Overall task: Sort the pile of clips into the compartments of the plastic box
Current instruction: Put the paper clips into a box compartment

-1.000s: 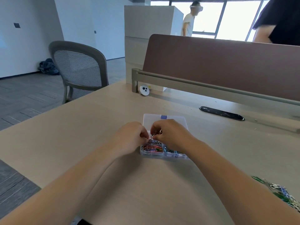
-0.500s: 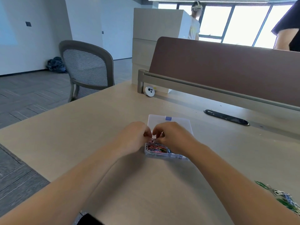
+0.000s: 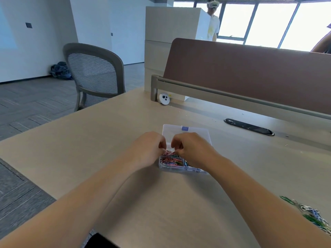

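Head-camera view, looking down my two bare forearms to a clear plastic box (image 3: pixel 179 166) on the pale desk (image 3: pixel 89 149), its lid (image 3: pixel 189 131) folded open flat behind it. My left hand (image 3: pixel 148 147) and right hand (image 3: pixel 194 149) meet over the box's far-left compartment. Their fingers are curled, and the fingertips of both pinch what looks like a small tangle of clips (image 3: pixel 169 152) just above the coloured clips (image 3: pixel 170 161) already lying inside. Compared with a second ago, my hands have stayed together over the same spot, but the fingertips seem lower, almost touching the contents. I judge I am pulling linked clips apart or about to drop them in, so this piece is nearly sorted. The unsorted pile of clips (image 3: pixel 315 217) lies well apart at the desk's near right edge, so much remains. My right hand hides the box's right-hand compartments, and the frame's edge cuts off the pile. The pinched clips are too small to count or to tell their colour.
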Tool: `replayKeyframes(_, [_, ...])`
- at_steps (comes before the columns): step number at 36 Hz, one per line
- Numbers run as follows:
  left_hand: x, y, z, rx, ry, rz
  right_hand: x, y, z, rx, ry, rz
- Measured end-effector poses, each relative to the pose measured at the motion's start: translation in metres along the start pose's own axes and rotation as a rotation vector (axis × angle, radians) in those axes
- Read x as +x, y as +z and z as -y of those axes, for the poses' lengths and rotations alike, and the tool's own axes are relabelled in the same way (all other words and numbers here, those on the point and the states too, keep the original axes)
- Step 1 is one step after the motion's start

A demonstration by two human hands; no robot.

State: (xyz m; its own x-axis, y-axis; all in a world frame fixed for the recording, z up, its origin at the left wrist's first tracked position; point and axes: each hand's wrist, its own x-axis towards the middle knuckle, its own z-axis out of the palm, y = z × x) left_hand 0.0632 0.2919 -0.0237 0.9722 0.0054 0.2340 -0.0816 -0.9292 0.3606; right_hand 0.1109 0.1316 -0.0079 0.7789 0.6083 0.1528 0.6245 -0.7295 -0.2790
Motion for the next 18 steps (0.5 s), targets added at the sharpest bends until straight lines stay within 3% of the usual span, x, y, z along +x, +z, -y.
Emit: replayKeyframes(18, [0.0025,0.0024,-0.0022,0.046,-0.006,-0.002,-0.0041,-0.0028,0.0016,-0.08,-0.01,0.065])
